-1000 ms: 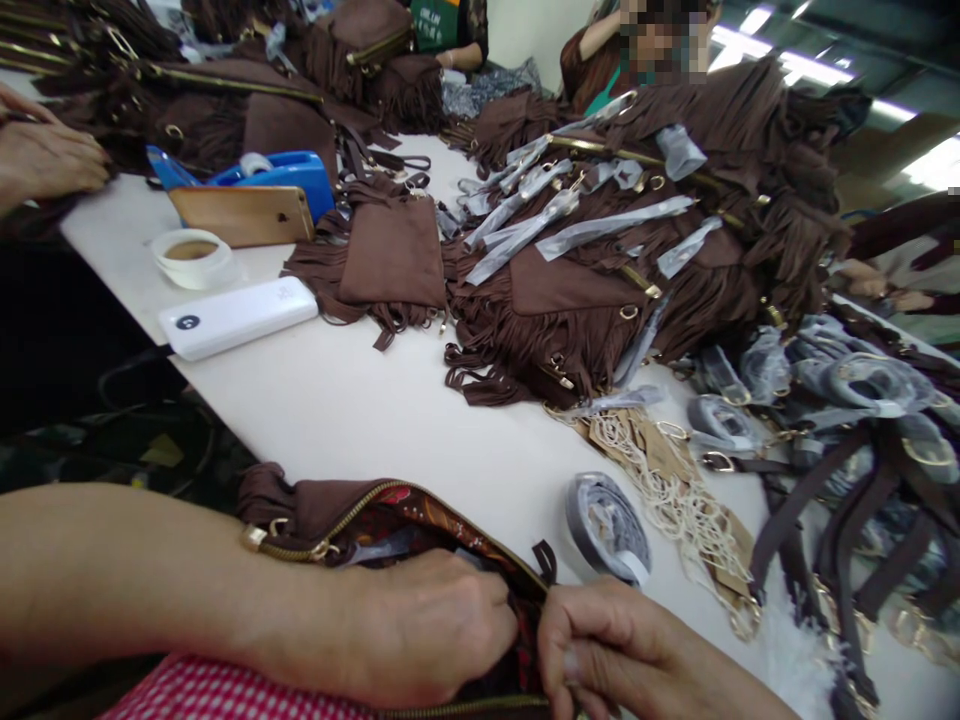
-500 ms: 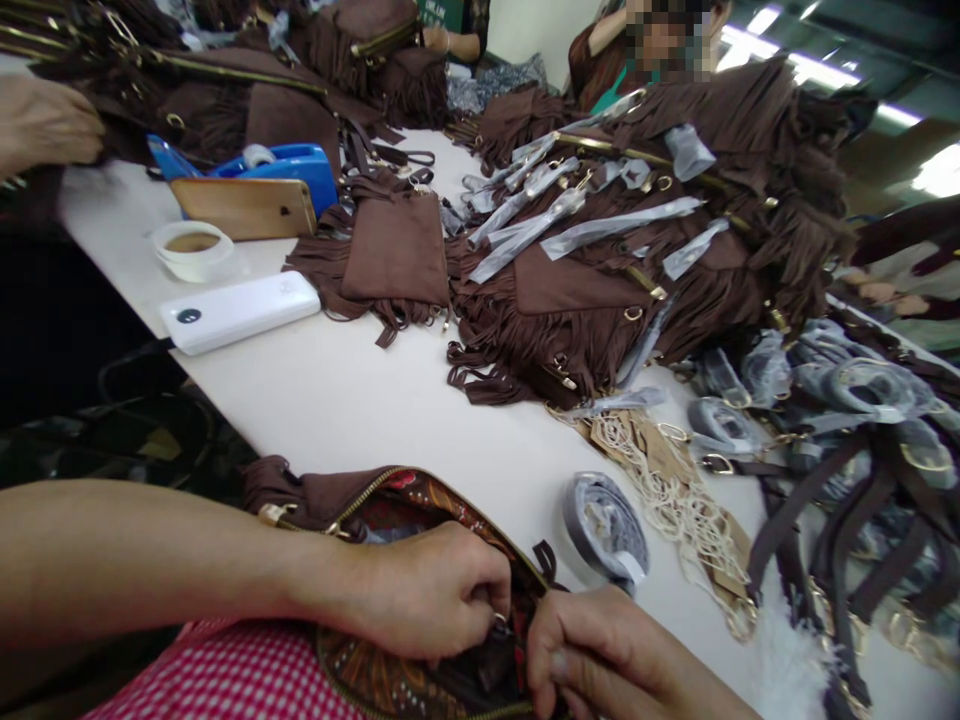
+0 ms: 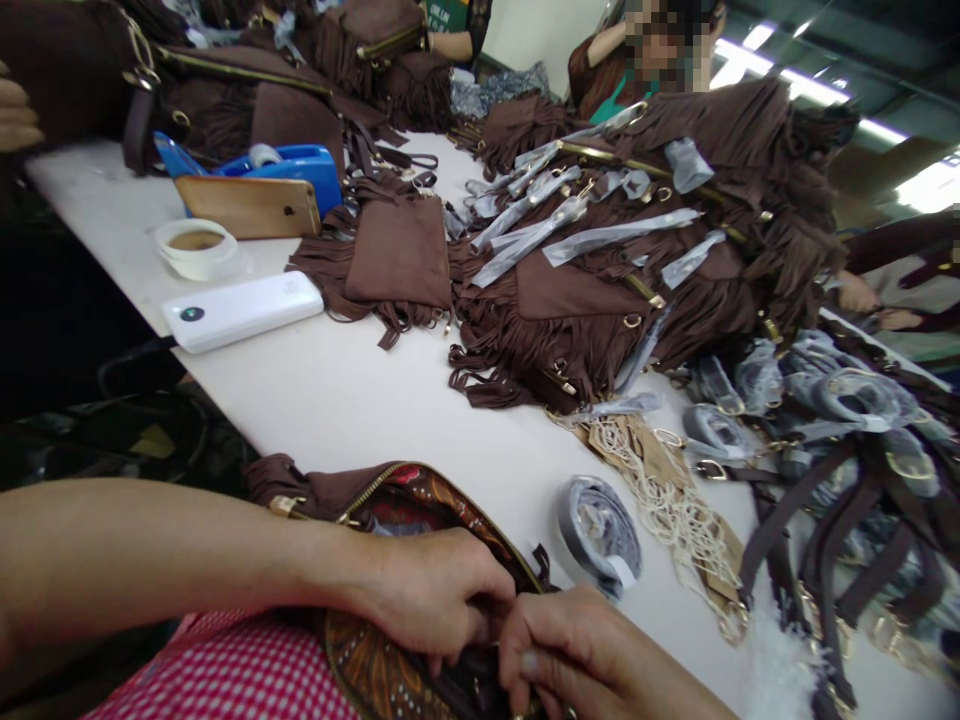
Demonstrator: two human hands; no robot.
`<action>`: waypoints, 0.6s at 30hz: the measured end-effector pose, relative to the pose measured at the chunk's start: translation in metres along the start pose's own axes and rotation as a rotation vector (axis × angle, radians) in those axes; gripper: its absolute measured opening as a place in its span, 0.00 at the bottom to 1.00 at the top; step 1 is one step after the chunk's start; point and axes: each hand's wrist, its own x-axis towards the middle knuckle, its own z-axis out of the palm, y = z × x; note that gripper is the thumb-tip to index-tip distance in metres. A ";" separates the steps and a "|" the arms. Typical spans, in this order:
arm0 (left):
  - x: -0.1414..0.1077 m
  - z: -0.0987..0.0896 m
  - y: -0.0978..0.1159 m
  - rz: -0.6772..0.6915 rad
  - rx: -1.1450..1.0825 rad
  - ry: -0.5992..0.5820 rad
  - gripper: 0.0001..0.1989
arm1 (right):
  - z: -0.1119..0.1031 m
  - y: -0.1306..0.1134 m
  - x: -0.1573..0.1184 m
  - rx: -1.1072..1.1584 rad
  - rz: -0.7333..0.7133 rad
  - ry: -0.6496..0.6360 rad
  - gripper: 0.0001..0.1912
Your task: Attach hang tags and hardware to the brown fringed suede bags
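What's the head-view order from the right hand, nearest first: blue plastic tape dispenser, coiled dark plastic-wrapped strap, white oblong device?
1. Coiled dark plastic-wrapped strap, just beyond the right hand.
2. White oblong device, to the left.
3. Blue tape dispenser, left, farther back.

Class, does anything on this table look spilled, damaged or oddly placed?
No spill or damage shows. The phone looks odd: it stands on its long edge before the blue dispenser instead of lying flat.
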 end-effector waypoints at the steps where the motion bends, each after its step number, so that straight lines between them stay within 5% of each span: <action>1: 0.000 -0.001 0.000 0.036 0.033 -0.011 0.08 | 0.000 0.001 0.000 0.001 0.007 -0.002 0.15; 4: 0.002 -0.004 0.002 0.103 0.131 -0.045 0.11 | 0.002 0.001 0.000 -0.008 0.020 0.004 0.14; 10: 0.011 -0.003 0.000 -0.123 -0.056 -0.212 0.27 | 0.007 0.003 -0.001 0.002 0.037 -0.002 0.13; 18: 0.005 0.000 -0.001 0.053 0.091 -0.088 0.18 | 0.012 0.006 -0.001 -0.178 -0.052 0.037 0.14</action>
